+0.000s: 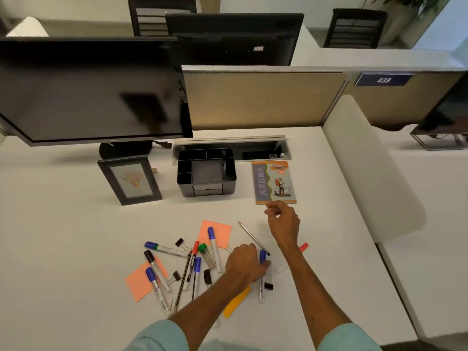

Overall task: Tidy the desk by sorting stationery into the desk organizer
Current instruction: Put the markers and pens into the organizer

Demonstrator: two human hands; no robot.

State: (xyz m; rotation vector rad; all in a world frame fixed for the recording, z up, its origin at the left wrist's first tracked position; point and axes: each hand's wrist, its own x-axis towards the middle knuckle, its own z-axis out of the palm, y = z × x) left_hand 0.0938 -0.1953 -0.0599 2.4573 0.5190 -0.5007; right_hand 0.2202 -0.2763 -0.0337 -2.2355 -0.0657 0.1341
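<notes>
A black desk organizer (pixel 206 171) stands on the white desk (pixel 76 236), with a framed picture (pixel 129 179) just to its left and a small notebook (pixel 274 182) lying flat just to its right. Well in front of the organizer, toward the person, the stationery lies scattered: several markers with blue, black, red and green caps, black binder clips, a striped pencil (pixel 182 282), orange sticky notes (pixel 215 233) and a yellow one partly under the left forearm. The left hand (pixel 244 264) is down in this pile in front of the organizer, its fingers curled around a blue-capped marker (pixel 262 274), whose cap shows above the fingers and whose body runs down toward the person. The right hand (pixel 283 222) hovers in front of and to the right of the organizer, just at the near edge of the notebook, fingers loosely curled with thumb and forefinger close together; I cannot tell whether it pinches anything. A thin grey pencil (pixel 253 238) lies between the two hands.
</notes>
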